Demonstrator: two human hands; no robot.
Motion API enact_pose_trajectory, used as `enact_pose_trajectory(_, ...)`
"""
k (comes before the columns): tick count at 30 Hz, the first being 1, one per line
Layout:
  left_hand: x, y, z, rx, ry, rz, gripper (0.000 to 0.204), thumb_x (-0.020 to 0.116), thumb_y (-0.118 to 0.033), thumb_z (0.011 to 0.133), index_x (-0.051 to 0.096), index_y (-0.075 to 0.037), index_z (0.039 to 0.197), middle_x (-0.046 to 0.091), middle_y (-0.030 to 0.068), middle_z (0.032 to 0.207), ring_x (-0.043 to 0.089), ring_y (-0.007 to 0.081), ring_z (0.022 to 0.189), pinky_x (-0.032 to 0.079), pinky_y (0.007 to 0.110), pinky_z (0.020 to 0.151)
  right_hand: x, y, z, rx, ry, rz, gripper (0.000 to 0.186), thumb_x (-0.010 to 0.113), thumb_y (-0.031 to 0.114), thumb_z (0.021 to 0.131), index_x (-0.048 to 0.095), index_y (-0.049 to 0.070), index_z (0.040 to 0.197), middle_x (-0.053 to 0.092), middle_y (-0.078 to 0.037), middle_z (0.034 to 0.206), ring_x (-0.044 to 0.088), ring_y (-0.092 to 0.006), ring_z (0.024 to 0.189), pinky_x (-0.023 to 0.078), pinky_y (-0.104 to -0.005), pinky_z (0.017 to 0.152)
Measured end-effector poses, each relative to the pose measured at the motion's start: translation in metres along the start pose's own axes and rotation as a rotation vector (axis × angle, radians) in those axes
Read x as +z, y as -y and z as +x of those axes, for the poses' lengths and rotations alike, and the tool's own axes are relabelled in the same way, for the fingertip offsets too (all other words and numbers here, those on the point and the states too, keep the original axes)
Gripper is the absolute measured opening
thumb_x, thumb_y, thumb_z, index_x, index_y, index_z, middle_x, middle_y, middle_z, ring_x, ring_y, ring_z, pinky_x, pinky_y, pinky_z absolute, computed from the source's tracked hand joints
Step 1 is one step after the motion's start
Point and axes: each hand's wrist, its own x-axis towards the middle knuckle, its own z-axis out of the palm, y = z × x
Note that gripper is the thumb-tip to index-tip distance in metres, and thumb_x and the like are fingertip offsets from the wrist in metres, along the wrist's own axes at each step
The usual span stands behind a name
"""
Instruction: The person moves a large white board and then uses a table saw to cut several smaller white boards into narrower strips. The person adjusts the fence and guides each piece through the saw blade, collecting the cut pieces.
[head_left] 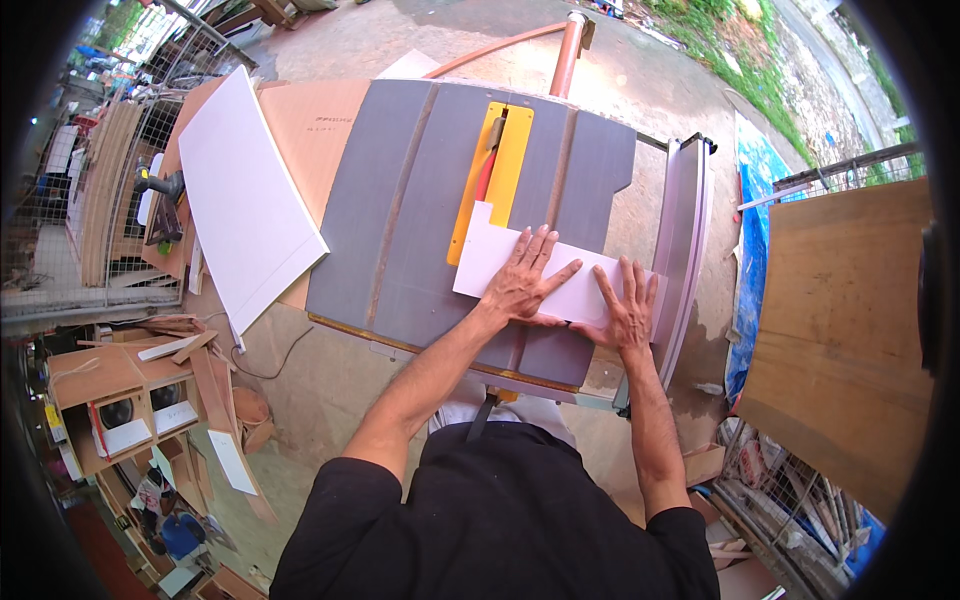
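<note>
Right now I watch both palms down on a white board (478, 262) — the left hand (520, 285) with fingers partly fanned, the right hand (628, 315) with fingers spread. The board lies on the grey saw table (350, 240), notched end over the yellow insert (519, 150) — other end beside the fence (685, 205).

Woodworking workshop, grey table saw (425, 270), large white panel (250, 205), wooden boards (112, 195)

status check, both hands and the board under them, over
Left hand and right hand palm-down on board. Board overlaps yellow insert. Red part just beyond its raised corner.
</note>
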Motion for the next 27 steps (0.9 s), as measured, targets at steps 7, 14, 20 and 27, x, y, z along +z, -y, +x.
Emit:
enact_pose_trajectory(7, 0.0018, 0.002, 0.0003, 0.016, -0.052, 0.003, 0.133, 0.081, -0.091, 0.067, 0.039, -0.036, 0.181, 0.034, 0.0385, 0.178, 0.027, 0.0585, 0.169, 0.014, 0.069, 0.141, 0.0013, 0.0001, 0.001, 0.003, 0.02, -0.025, 0.129, 0.089, 0.088, 0.063, 0.054, 0.031, 0.174, 0.036, -0.026, 0.181, 0.029, -0.0504, 0.17, 0.013, -0.075, 0.137)
enact_pose_trajectory(14, 0.0011, 0.0036, 0.0022, 0.013, -0.031, 0.016, 0.132, 0.082, -0.09, 0.068, 0.039, -0.036, 0.181, 0.034, 0.0384, 0.178, 0.025, 0.0586, 0.169, 0.014, 0.07, 0.141, 0.0048, -0.0018, 0.0027, -0.005, 0.012, -0.036, 0.132, 0.089, 0.089, 0.063, 0.052, 0.031, 0.175, 0.035, -0.026, 0.182, 0.028, -0.0507, 0.17, 0.013, -0.0757, 0.137)
enact_pose_trajectory(20, -0.0006, 0.0042, 0.0032, 0.015, -0.045, 0.015, 0.132, 0.082, -0.09, 0.068, 0.04, -0.036, 0.18, 0.035, 0.0385, 0.178, 0.026, 0.0587, 0.169, 0.014, 0.07, 0.141, 0.0051, -0.0018, 0.0041, -0.002, 0.015, -0.036, 0.132, 0.091, 0.088, 0.062, 0.052, 0.03, 0.174, 0.035, -0.026, 0.182, 0.028, -0.0506, 0.17, 0.013, -0.0757, 0.137)
enact_pose_trajectory(27, -0.0012, 0.005, 0.0033, -0.01, 0.035, 0.018, 0.131, 0.082, -0.089, 0.068, 0.041, -0.035, 0.18, 0.036, 0.039, 0.177, 0.027, 0.0587, 0.168, 0.014, 0.07, 0.141, 0.006, -0.0016, 0.0056, 0.017, 0.036, 0.004, 0.134, 0.092, 0.088, 0.059, 0.052, 0.032, 0.174, 0.035, -0.025, 0.182, 0.028, -0.0505, 0.17, 0.012, -0.077, 0.137)
